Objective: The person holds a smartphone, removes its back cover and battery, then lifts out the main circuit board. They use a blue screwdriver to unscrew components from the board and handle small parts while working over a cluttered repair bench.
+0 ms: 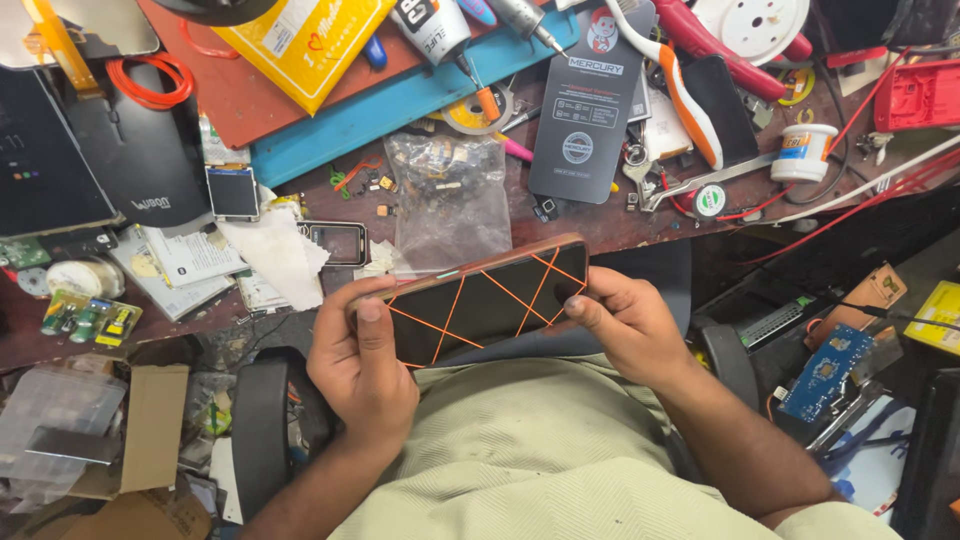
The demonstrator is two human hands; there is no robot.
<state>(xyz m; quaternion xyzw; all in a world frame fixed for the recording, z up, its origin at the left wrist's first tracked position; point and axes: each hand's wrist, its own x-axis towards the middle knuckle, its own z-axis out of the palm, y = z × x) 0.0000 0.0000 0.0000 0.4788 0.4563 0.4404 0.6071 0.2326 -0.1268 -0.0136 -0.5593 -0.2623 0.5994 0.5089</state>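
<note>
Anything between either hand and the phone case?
Nothing visible. The left hand and the right hand both grip the dark phone case directly at its ends, thumbs on its orange-lined face, above the lap and clear of the cluttered bench.

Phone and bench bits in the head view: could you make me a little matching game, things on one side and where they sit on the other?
Things:
1. phone
2. clear bag of small parts
3. white tub
4. yellow packet

Places:
A. far right of the bench
B. on the red mat, top centre
C. between the left hand and right hand
D. just beyond the phone

Pairs: 1-C, 2-D, 3-A, 4-B
</note>
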